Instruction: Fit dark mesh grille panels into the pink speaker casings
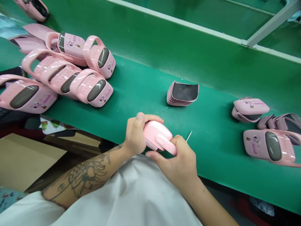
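Both hands hold one glossy pink plastic shell (158,133) with a strap-like loop handle, low over the near edge of the green bench. My left hand (137,133) is closed round its left end, thumb on top. My right hand (180,158) pinches the loop at its right end. A thin metal point (189,136) shows just beyond the right hand; whether that hand holds it or it lies on the bench I cannot tell. The shell's underside is hidden. Ahead stands a stack of curved pink pieces (182,93) with dark inner faces.
Several pink handled shells (100,89) with dark oval windows and printed fronts crowd the left of the green bench (138,94). More pink shells (256,146) and curved pieces stand at the right. A pale metal rail (188,23) crosses behind. Cardboard (28,160) lies below left.
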Demonstrator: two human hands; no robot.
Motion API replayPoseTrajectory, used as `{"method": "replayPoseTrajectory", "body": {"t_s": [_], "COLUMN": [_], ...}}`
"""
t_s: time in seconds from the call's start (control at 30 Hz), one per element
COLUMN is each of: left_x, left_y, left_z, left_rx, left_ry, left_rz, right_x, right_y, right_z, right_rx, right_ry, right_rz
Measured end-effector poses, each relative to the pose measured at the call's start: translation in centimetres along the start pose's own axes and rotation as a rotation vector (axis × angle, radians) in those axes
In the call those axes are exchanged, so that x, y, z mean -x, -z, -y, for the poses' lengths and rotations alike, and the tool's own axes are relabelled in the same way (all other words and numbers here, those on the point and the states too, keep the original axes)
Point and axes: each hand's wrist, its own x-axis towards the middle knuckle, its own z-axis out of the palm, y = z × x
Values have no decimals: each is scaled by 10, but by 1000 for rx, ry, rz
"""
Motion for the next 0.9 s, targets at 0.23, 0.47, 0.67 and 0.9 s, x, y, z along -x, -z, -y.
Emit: {"method": "replayPoseTrajectory", "body": {"t_s": [0.23, 0.47, 0.67, 0.9], "left_x": [10, 12, 9, 16], "left_y": [6, -2, -3, -1], "left_z": [1, -2, -5, -3], "left_rx": [-147, -94, -31, 64], "left_ry": [-83, -69, -68, -121], "left_rz": [-100, -121, -91, -92], "right_x": [-5, -14, -18, -10], "right_y": [9, 13, 11, 2], "right_z": [7, 3, 8, 14], "right_rx": [9, 62, -161, -185], "right_ry": [-56, 163, 93, 114], "right_rz": [175, 228, 279, 191]}}
